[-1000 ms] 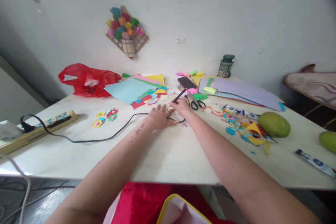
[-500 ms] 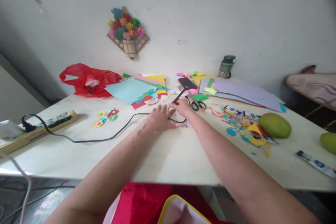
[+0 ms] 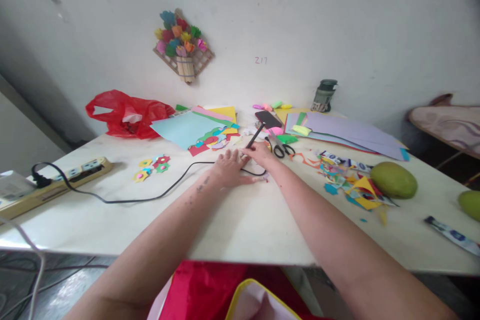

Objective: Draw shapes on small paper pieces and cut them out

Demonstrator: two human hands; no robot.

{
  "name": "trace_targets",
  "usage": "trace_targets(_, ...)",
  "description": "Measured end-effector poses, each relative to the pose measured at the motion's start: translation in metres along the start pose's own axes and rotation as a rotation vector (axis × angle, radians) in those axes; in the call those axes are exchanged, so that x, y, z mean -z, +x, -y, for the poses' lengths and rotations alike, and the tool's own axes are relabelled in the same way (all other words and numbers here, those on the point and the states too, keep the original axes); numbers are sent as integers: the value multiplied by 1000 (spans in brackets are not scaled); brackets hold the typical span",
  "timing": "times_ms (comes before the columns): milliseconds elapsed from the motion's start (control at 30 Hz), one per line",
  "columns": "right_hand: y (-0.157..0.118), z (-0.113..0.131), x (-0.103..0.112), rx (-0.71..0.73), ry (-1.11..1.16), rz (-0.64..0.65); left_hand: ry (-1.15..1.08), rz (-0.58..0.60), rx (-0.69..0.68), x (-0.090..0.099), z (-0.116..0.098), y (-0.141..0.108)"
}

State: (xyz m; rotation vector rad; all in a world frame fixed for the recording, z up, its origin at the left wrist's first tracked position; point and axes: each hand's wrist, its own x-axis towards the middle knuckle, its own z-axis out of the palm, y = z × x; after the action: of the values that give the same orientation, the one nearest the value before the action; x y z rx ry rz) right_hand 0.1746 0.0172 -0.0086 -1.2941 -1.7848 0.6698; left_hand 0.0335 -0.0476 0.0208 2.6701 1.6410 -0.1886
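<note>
My right hand (image 3: 258, 154) is closed around a slim black rod (image 3: 256, 135), which slants up and away from it. The rod's upper end reaches a flat dark rectangular object (image 3: 269, 119); I cannot tell whether they are joined. Close beside it, my left hand (image 3: 231, 169) lies palm down on the table with fingers stretched and thumb out to the right. What is beneath the fingers is hidden. A black cord (image 3: 165, 196) runs under the left hand and loops around near the right. Black-handled scissors (image 3: 284, 150) lie just right of my right hand.
Left are paper flowers (image 3: 153, 167), a power strip (image 3: 90, 166) and a red plastic bag (image 3: 131, 115). Coloured paper sheets (image 3: 187, 127) lie behind. On the right are paper scraps (image 3: 339, 180), a green mango-like fruit (image 3: 393, 180), a tube (image 3: 452, 234) and a dark bottle (image 3: 324, 95).
Both hands keep nearly the same place and pose. The black rod's upper end has shifted very slightly left.
</note>
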Motion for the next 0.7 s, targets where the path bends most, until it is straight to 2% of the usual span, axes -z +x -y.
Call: trace_targets(700,3,-4,-3,-22,-23,5,-10,4,-10,0,1,1)
